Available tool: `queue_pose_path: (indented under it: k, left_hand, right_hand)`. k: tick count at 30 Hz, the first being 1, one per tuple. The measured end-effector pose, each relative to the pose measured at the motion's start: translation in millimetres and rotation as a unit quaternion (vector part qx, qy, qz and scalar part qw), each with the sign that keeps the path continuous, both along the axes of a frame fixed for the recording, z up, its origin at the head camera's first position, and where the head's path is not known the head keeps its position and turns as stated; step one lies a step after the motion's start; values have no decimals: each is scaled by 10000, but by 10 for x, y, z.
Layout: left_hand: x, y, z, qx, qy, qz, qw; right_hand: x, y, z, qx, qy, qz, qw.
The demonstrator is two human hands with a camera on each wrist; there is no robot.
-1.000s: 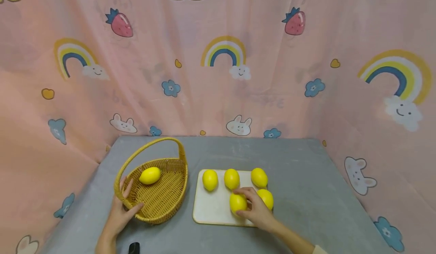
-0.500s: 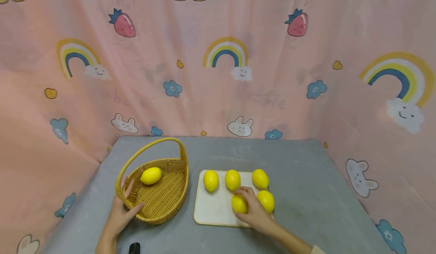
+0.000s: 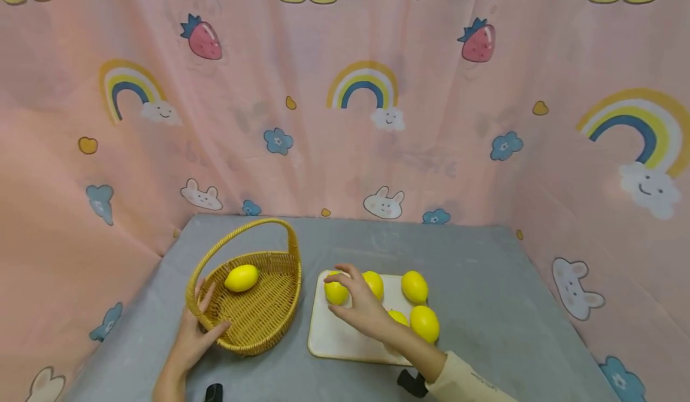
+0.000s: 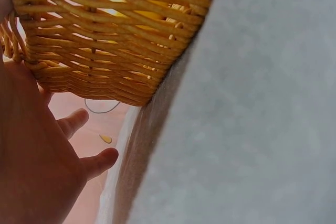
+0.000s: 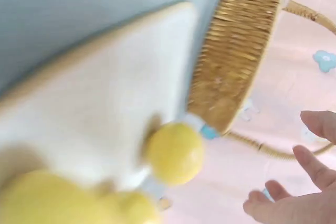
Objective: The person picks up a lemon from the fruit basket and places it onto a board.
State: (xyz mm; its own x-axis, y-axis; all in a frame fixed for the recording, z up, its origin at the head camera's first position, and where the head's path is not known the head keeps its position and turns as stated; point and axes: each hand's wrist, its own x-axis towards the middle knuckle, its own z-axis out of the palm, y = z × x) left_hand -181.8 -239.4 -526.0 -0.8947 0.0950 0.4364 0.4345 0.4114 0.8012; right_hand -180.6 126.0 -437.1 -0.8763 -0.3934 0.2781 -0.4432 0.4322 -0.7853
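Observation:
My left hand [image 3: 191, 333] holds the near left side of a wicker basket [image 3: 259, 324], its thumb over the rim; in the left wrist view two fingers stick out below the weave. Inside the basket lies one lemon [image 3: 242, 278]. Over the white tray [image 3: 334, 345] my right hand [image 3: 363, 309] is spread, thumb and fingers apart around the outline of the back left lemon [image 3: 336, 294]. In the right wrist view that lemon [image 5: 175, 153] rests on the tray, away from the fingertips. Behind the hand a front lemon [image 3: 398, 317] is partly hidden.
More lemons sit on the tray: one at the back middle [image 3: 374, 285], one at the back right [image 3: 414, 287], one at the front right [image 3: 424, 324]. A tall handle [image 3: 245, 228] arches over the basket. A patterned pink curtain [image 3: 323, 168] hangs behind the grey table [image 3: 474, 294].
My right hand has left the front middle lemon and moved left and back to the back left one, fingers opening. The left hand and basket keep their place; the head view has shifted slightly.

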Motion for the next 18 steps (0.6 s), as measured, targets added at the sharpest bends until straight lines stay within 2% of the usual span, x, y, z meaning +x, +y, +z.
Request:
queue_pose_path:
  k: [4, 8, 14, 18]
  left_hand:
    - [-5, 4, -15, 35, 73, -29, 10000]
    - [-24, 30, -33, 7, 131, -31, 9999]
    - [-36, 36, -54, 124, 104, -102, 9998]
    - [-18, 4, -54, 125, 35, -6, 9999]
  right_hand:
    - [-196, -374, 127, 99, 15, 487, 9988]
    - [-400, -736, 189, 133, -200, 717, 9971]
    - [-569, -1200, 122, 233, -804, 671, 9942]
    - [-647, -1434, 43, 464, -927, 573, 9930]
